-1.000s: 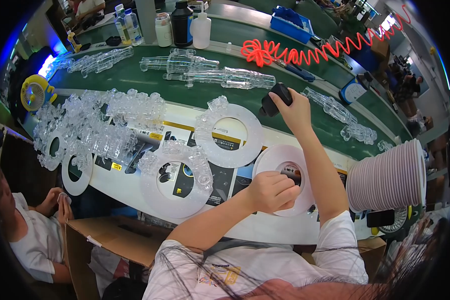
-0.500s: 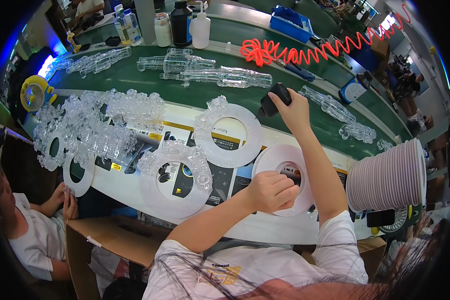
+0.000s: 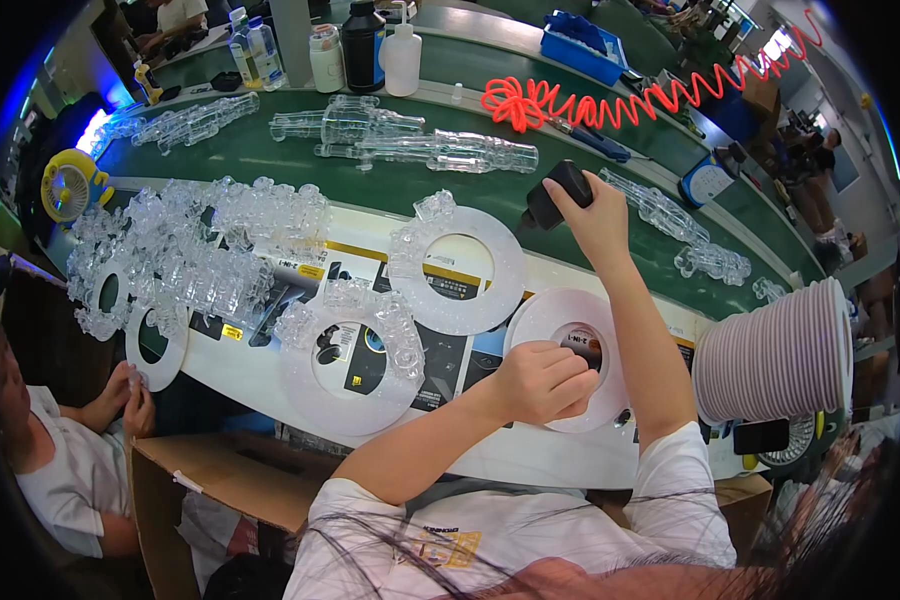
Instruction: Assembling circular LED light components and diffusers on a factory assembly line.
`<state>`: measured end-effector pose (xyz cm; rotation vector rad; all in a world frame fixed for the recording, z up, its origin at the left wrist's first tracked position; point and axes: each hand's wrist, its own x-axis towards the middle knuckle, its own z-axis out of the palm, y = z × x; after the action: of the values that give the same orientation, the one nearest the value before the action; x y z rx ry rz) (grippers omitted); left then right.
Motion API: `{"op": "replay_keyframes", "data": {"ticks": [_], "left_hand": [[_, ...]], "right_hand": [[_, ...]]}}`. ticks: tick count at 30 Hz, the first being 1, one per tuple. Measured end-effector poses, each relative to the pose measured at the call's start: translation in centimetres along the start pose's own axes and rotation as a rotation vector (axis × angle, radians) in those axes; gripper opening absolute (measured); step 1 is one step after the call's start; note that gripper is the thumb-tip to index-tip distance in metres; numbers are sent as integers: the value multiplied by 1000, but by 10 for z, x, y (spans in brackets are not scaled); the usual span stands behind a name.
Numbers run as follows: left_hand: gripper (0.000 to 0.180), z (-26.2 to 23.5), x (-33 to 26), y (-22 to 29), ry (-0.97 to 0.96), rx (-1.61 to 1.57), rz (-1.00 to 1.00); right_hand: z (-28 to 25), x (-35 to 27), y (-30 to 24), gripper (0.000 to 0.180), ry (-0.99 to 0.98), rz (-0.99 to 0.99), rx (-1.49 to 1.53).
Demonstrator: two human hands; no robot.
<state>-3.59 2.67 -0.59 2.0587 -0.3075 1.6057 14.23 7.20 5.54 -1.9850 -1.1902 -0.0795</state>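
Gripping a black bottle (image 3: 558, 195), the right hand (image 3: 604, 215) has its thumb and fingers closed round the fat part, with the thin tip poking out, down and to the left. The bottle is held out by the far edge of the worktop (image 3: 560, 462), where the green belt (image 3: 370, 190) begins; how high up, I cannot tell. It looks small and light, with smooth sides that might slip in wet fingers. I cannot tell if it is soft enough to squeeze. The fat part looks like the best place to hold, and the thin tip is best left alone. The left hand (image 3: 548, 385) is curled up like a fist over the left part of a white ring (image 3: 545, 312), toward the right end of the worktop. I cannot see if anything is tucked inside, or if it touches the ring. That ring looks flat, light and stiff, so its outer rim should be good to pinch. To its left, a far ring (image 3: 507, 275) lies by the far edge and a near ring (image 3: 310, 395) by the near edge. Clear parts (image 3: 400, 340) sit on both, looking hard, slick and maybe easy to crack.
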Motion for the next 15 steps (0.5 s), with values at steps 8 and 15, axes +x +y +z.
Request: {"op": "replay_keyframes", "data": {"ticks": [8, 15], "left_hand": [[23, 0, 0, 0, -8, 11, -6], [25, 0, 0, 0, -2, 0, -6]], "right_hand": [[1, -8, -13, 38, -54, -34, -7], [11, -11, -6, 33, -115, -39, 21]]}}
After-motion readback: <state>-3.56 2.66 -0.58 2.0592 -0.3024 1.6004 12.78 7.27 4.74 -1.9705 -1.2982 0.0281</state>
